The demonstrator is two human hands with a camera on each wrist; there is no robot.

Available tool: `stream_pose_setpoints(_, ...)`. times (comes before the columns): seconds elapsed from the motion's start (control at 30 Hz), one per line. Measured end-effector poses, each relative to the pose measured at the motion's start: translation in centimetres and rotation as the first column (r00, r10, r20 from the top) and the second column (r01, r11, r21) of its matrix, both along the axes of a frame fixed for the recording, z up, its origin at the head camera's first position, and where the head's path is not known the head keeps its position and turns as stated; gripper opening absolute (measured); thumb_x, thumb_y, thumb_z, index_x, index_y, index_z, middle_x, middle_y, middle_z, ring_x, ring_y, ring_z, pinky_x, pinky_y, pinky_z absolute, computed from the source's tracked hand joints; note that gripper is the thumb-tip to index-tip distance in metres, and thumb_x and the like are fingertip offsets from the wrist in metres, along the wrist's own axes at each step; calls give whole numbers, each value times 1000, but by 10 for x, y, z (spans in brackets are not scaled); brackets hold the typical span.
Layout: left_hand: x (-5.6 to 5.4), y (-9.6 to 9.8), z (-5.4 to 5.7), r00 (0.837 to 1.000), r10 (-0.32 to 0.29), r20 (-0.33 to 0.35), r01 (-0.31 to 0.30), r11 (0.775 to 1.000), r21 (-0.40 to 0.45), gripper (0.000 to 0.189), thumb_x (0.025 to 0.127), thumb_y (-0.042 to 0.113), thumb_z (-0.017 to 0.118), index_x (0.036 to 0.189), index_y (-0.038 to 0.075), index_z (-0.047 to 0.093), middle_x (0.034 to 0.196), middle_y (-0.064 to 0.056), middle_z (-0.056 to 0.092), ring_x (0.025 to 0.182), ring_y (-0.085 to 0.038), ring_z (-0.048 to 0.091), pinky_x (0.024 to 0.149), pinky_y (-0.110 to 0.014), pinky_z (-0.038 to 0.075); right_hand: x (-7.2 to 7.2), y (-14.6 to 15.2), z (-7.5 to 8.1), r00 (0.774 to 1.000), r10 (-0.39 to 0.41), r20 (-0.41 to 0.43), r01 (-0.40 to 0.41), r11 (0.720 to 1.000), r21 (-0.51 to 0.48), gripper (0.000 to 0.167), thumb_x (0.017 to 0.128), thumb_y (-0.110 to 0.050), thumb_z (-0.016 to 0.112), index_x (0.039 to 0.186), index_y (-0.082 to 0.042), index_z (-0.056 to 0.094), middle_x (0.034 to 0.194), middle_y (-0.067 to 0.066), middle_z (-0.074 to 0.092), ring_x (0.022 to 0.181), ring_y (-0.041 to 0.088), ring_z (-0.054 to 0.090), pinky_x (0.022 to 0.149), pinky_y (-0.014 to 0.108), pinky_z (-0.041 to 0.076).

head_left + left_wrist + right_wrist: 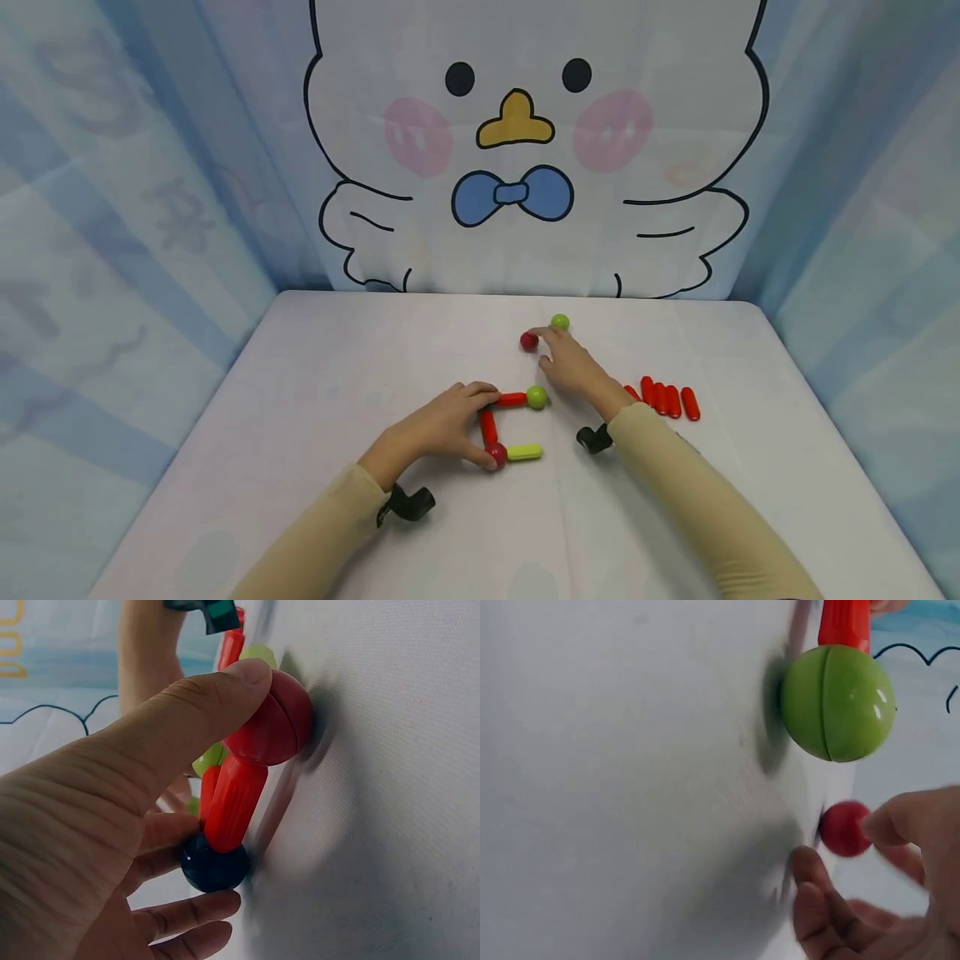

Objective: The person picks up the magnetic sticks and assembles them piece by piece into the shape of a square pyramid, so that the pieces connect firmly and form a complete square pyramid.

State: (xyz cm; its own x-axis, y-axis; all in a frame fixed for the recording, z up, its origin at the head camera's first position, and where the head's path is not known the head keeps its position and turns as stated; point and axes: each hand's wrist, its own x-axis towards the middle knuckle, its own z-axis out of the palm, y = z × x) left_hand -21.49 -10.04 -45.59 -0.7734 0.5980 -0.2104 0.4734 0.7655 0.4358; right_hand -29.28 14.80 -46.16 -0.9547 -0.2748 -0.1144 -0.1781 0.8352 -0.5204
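My left hand [442, 425] holds a frame of balls and sticks on the white table. Its thumb presses the red ball [271, 720] at the near corner, and its fingers reach round the dark blue ball [215, 862] at the far corner. A red stick [488, 427] joins these two balls. From the blue corner another red stick [512, 400] leads to a green ball [536, 397]; a yellow-green stick [524, 452] juts from the red ball. Farther back, my right hand [573, 367] reaches over a loose red ball [845, 829], one fingertip right at it, thumb apart.
Behind the right hand lies a loose green ball [560, 321]. Several red sticks [660, 398] lie side by side to the right, partly behind the right forearm. A printed curtain [517, 250] stands along the table's [337, 350] back edge.
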Motion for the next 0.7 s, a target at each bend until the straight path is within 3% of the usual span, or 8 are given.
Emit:
stream_pose_setpoints(0.13, 1, 0, -1, 1000, 3, 21, -3, 1000, 13, 100, 75, 55, 89, 157, 18, 44, 160, 0, 42, 141, -29, 45, 117, -47, 42, 3, 2, -3, 997, -65, -51, 62, 996, -57, 45, 103, -15, 62, 145, -9, 46, 150, 23, 45, 121, 38, 56, 108, 55, 47)
stream_pose_setpoints(0.27, 0, -1, -1, 999, 10, 42, -11, 1000, 24, 102, 74, 52, 91, 158, 18, 43, 162, 0, 40, 141, -27, 44, 117, -46, 42, 9, 10, -6, 997, -28, -68, 28, 1000, -4, 40, 102, -14, 64, 141, -8, 58, 135, 20, 61, 119, 34, 58, 105, 52, 50)
stream_pose_setpoints(0.37, 1, -1, -1, 999, 7, 43, -8, 1000, 25, 103, 74, 51, 91, 158, 17, 43, 162, 0, 40, 138, -25, 44, 116, -45, 43, 19, 18, -6, 999, -10, -53, 12, 1000, 29, 32, 101, -15, 65, 131, -5, 64, 124, 20, 64, 108, 32, 60, 97, 49, 53)
stream_pose_setpoints(0.6, 0, 0, 0, 999, 10, 46, -11, 999, 30, 103, 74, 51, 91, 158, 16, 43, 162, -2, 40, 143, -30, 43, 118, -51, 39, 51, 34, -4, 996, -52, 66, 53, 999, -9, 44, 89, -22, 81, 123, -7, 58, 110, 13, 65, 95, 26, 59, 82, 38, 56)
stream_pose_setpoints(0.7, 0, 0, -1, 999, 9, 51, -10, 999, 36, 102, 74, 50, 91, 158, 16, 43, 163, -2, 39, 146, -34, 41, 120, -55, 36, 66, 38, -3, 995, -25, 96, 26, 1000, -8, 41, 85, -22, 86, 114, -9, 60, 108, 10, 66, 92, 23, 58, 78, 35, 55)
